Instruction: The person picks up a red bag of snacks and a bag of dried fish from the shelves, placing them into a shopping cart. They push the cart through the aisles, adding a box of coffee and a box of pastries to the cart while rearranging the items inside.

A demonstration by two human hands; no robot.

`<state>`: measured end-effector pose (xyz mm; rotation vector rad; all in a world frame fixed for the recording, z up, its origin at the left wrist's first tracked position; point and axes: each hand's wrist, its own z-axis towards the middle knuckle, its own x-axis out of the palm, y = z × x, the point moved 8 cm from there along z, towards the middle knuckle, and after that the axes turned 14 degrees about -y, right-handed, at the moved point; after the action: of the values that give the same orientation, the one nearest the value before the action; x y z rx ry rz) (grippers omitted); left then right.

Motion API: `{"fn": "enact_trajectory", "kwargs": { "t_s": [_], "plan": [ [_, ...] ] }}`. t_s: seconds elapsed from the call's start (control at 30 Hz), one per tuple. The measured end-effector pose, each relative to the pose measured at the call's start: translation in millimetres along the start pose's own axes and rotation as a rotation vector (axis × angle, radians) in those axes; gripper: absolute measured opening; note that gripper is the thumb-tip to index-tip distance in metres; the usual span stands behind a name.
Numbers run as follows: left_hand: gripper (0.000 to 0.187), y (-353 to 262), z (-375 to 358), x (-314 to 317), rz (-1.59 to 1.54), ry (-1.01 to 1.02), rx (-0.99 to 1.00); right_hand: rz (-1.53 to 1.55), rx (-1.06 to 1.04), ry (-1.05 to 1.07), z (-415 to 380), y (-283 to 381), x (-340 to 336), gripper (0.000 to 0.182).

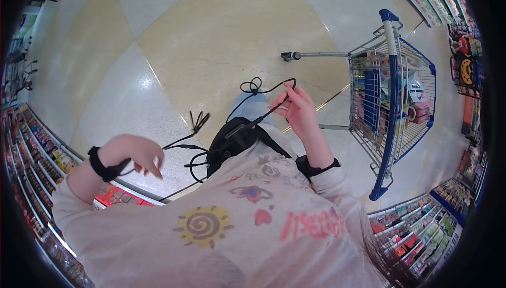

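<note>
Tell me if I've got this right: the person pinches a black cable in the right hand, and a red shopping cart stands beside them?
Not quite. The head view shows the right hand pinching the black cable, but the shopping cart beside the person is blue, not red.

floor: glossy cream-and-grey tiles | stocked shelves both sides | blue shopping cart right

light: bright, even store lighting from overhead
glare: soft white patches on the glossy floor, upper middle
shadows: barely any, faint ones under the cart
distortion: heavy fisheye, shelves bend round the edges, black corners
blur: lower shirt slightly soft, edges smeared
</note>
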<state>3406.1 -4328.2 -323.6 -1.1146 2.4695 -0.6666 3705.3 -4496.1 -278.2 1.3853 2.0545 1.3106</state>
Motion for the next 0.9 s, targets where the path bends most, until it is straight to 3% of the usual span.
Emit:
{"fn": "enact_trajectory", "kwargs": {
  "t_s": [0.03,0.07,0.13,0.17,0.2,0.27,0.3,0.4,0.43,0.5,0.57,0.63,0.7,0.73,0.77,0.83,0.9],
  "plan": [
    [0.043,20,-6,-19,-0.061,-0.127,-0.079,-0.055,0.023,-0.051,1,-2,-4,0.032],
    [0.042,48,-12,-46,0.092,-0.316,-0.204,-0.049,0.025,-0.052,0,-2,-7,0.032],
    [0.041,113,-37,-105,0.232,-0.649,-0.423,-0.572,0.165,0.039,-6,-18,-15,0.038],
    [0.041,154,-54,-136,0.218,-0.796,-0.517,-0.565,0.161,0.039,-8,-16,-24,0.038],
    [0.042,192,-76,-161,-0.016,-0.861,-0.572,-0.657,0.11,0.025,-13,-13,-41,0.038],
    [0.041,196,-140,-203,-0.223,-1.009,-0.678,-0.796,-0.032,0.014,-28,-6,-81,0.037],
    [0.041,204,-165,-223,-0.241,-1.078,-0.641,-0.847,-0.121,0.019,-42,-3,-105,0.036],
    [0.035,233,-227,-276,-0.241,-1.335,-0.519,-0.818,0.014,-0.153,-117,-35,-211,0.033],
    [0.035,227,-235,-285,-0.236,-1.336,-0.523,-0.915,0.056,-0.17,-156,-66,-264,0.037],
    [0.029,196,-254,-311,-0.07,-1.525,-0.391,-1.29,0.244,-0.14,-253,-116,-343,0.04],
    [0.028,162,-257,-330,-0.033,-1.574,-0.322,-1.405,0.387,-0.314,-342,-122,-419,0.038],
    [0.027,133,-258,-359,0.017,-1.614,-0.229,-1.496,0.43,-0.687,-448,-63,-497,0.036],
    [0.029,100,-272,-403,-0.056,-1.745,0.09,-1.484,0.321,-1.233,-573,56,-548,0.034],
    [0.03,93,-279,-430,-0.251,-1.727,0.309,-1.423,0.191,-1.509,-635,122,-554,0.033],
    [0.03,42,-289,-428,-0.293,-1.809,0.38,-1.336,0.005,-1.737,-691,187,-545,0.032],
    [0.03,-38,-316,-438,-0.38,-1.853,0.706,-1.134,-0.483,-2.031,-781,310,-493,0.031],
    [0.032,-112,-354,-460,-0.382,-1.785,1.123,-0.972,-0.995,-2.048,-816,402,-416,0.029]
  ]
}}
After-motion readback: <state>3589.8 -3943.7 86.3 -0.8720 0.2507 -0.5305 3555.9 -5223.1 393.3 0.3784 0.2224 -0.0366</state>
